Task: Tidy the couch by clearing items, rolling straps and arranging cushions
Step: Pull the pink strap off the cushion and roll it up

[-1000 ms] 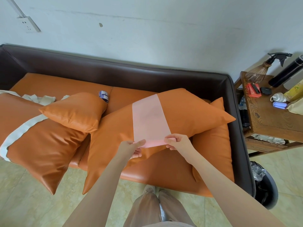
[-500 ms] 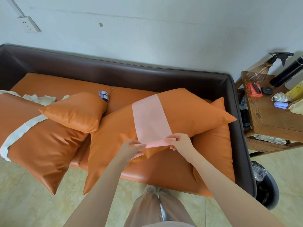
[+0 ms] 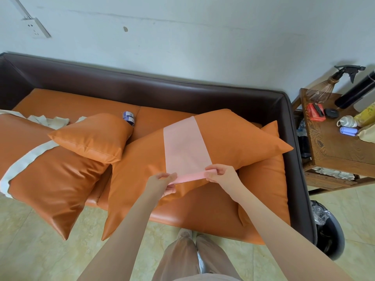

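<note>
Two bare hands meet at the near end of a wide pink strap [image 3: 185,145]. The left hand [image 3: 162,183] pinches the strap's left corner between thumb and fingers; the right hand [image 3: 220,174] pinches the right corner the same way. Between them the end of the strap is turned over into a thin first fold — the start of a roll.

The strap lies flat across a large orange cushion [image 3: 233,142], running away from the person toward the dark brown back of the couch [image 3: 162,88]. That cushion leans over another orange cushion [image 3: 263,179] at the right end of the seat.

To the left, a smaller orange cushion [image 3: 91,136] rests on a big cushion [image 3: 50,179] banded by a cream strap [image 3: 26,161], its loose end crumpled on the seat behind. A small blue-and-white can [image 3: 128,117] sits on the seat just behind the small cushion.

To roll well, I judge both hands should turn together, keeping the two edges level so the roll does not skew into a cone. Keep the first turns tight and let the flat length feed in smoothly — the cushion's slick, soft surface may let the strap slide sideways.
</note>
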